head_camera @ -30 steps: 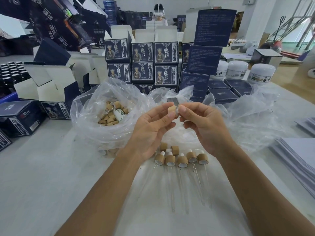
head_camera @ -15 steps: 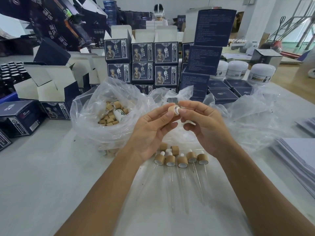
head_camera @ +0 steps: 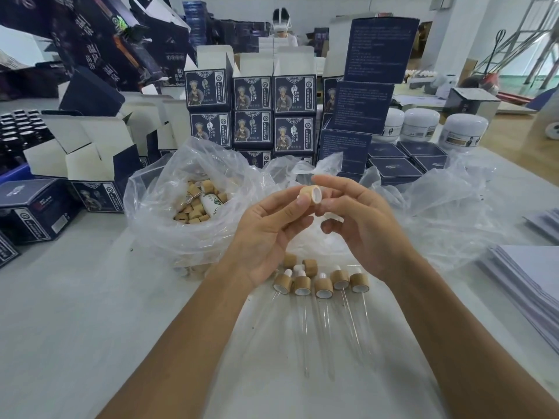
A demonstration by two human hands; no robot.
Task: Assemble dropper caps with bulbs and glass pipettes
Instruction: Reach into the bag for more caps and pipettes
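Bamboo-coloured, the dropper cap sits pinched at the fingertips of the left hand, thumb pressed to its near side and its white-lined open end turned toward the right hand. That right hand is raised just beside it with fingers loosely curled, and something small and white, perhaps a bulb, seems tucked under them, though I cannot tell for sure. Below both wrists, finished droppers lie in a row on the white table, near the plastic bag of caps.
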